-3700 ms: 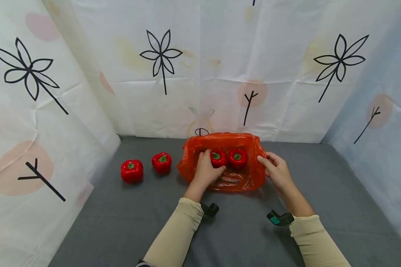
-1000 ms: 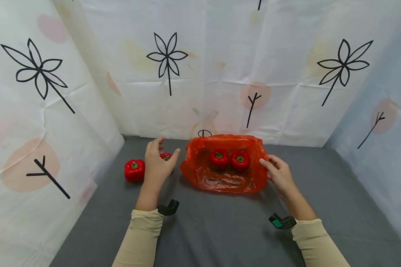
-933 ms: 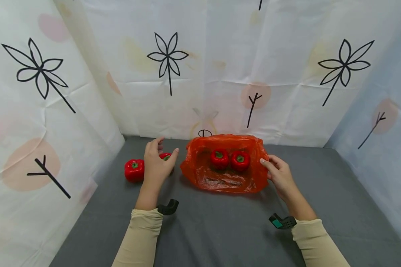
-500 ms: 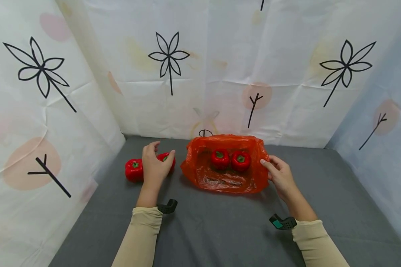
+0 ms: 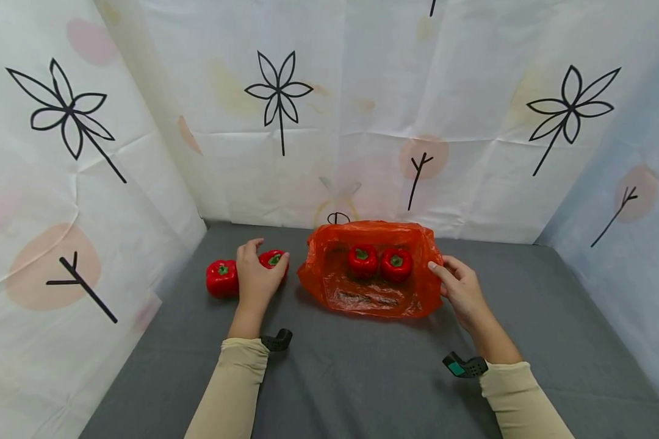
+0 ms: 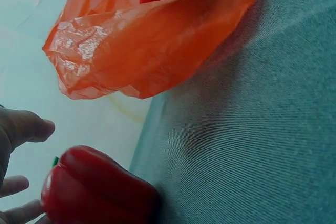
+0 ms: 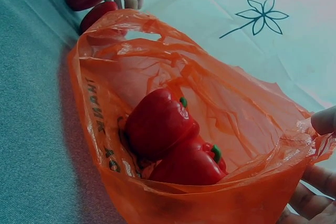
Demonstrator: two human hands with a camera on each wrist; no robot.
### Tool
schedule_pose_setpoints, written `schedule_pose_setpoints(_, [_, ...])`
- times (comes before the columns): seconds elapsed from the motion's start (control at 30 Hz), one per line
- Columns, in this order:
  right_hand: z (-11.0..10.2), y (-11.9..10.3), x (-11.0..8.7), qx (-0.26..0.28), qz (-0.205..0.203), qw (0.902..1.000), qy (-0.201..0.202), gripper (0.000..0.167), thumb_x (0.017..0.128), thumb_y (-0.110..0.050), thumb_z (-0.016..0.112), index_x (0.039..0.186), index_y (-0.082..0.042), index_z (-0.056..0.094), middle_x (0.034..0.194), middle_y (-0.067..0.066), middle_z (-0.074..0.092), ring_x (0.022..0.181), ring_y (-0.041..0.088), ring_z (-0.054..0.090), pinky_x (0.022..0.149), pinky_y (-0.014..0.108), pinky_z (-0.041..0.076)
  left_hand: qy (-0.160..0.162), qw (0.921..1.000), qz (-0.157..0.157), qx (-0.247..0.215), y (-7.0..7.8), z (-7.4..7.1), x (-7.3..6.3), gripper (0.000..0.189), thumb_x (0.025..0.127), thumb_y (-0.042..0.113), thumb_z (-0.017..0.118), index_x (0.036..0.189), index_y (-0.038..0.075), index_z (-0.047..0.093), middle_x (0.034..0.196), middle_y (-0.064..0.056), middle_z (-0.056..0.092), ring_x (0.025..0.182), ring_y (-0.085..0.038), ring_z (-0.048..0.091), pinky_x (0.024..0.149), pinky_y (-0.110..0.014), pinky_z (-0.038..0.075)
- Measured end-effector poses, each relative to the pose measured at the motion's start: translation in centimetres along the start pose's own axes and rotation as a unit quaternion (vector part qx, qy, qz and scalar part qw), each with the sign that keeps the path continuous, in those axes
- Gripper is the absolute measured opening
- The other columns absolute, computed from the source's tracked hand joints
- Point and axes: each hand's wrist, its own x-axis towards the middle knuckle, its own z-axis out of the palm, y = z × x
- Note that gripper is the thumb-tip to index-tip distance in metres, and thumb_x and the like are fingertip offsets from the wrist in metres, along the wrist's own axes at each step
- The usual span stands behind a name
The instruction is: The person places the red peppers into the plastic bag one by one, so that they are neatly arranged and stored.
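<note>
An orange plastic bag lies with its mouth gaping, two red bell peppers inside it. My right hand pinches the bag's right edge between thumb and fingers, as the right wrist view also shows. My left hand is spread about another red bell pepper standing left of the bag. In the left wrist view the thumb hangs apart from that pepper, and the fingertips are close behind it; whether they touch is unclear. Left of this hand stands one more red bell pepper.
Grey cloth covers the table. Pale fabric with printed flowers encloses the back and both sides, close behind the bag. Each wrist carries a black camera band.
From inside the bag, beside the peppers there, my left hand has moved left to a pepper outside, lowering slightly in the last second. My right hand keeps hold of the bag's edge.
</note>
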Motion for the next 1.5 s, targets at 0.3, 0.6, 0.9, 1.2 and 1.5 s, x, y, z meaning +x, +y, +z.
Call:
schedule_pose_setpoints(0.3, [0.1,0.0,0.0,-0.006,0.003,1.0000,0.000,0.033,0.109,-0.036,0.061,0.125,-0.008,0.064,0.106,-0.012,0.067,0.098,0.006,0.068,0.083,0.022,0.062,-0.029,0.9987,-0.030,0.028,-1.0,0.3,-0.1,0.073,0.086,0.030,0.086,0.145,0.004,0.052,0.145,-0.025,0.051,0.133,-0.039,0.048,0.107,-0.061,0.052])
schedule_pose_setpoints(0.6, [0.1,-0.1,0.0,-0.002,0.001,1.0000,0.002,0.030,0.109,-0.034,0.061,0.123,-0.008,0.065,0.104,-0.012,0.068,0.097,0.006,0.067,0.082,0.023,0.062,-0.054,0.9970,-0.046,0.030,-0.9,0.2,-0.2,0.078,0.086,0.033,0.086,0.148,0.005,0.047,0.147,-0.024,0.049,0.134,-0.039,0.048,0.105,-0.063,0.054])
schedule_pose_setpoints(0.9, [0.1,0.0,-0.1,-0.001,-0.003,1.0000,-0.001,0.030,0.109,-0.033,0.061,0.124,-0.007,0.064,0.104,-0.012,0.069,0.096,0.005,0.068,0.081,0.022,0.062,-0.069,0.9951,-0.061,0.037,-1.3,0.5,-0.2,0.084,0.085,0.037,0.086,0.151,0.004,0.046,0.145,-0.023,0.050,0.133,-0.039,0.048,0.106,-0.062,0.054])
schedule_pose_setpoints(1.2, [0.0,0.0,0.0,-0.003,-0.002,1.0000,-0.001,0.029,0.109,-0.033,0.060,0.124,-0.008,0.065,0.104,-0.012,0.068,0.096,0.005,0.068,0.082,0.022,0.062,-0.083,0.9931,-0.074,0.037,-1.4,0.5,-0.3,0.086,0.085,0.036,0.087,0.152,0.002,0.044,0.145,-0.023,0.049,0.133,-0.039,0.047,0.107,-0.061,0.053])
schedule_pose_setpoints(1.5, [0.1,-0.1,-0.1,-0.007,0.004,1.0000,-0.002,0.036,0.109,-0.035,0.061,0.128,-0.004,0.063,0.105,-0.014,0.068,0.098,0.004,0.068,0.083,0.021,0.062,-0.082,0.9924,-0.080,0.045,-1.8,0.6,-0.6,0.090,0.080,0.031,0.090,0.152,0.003,0.043,0.144,-0.025,0.050,0.132,-0.041,0.049,0.108,-0.063,0.052])
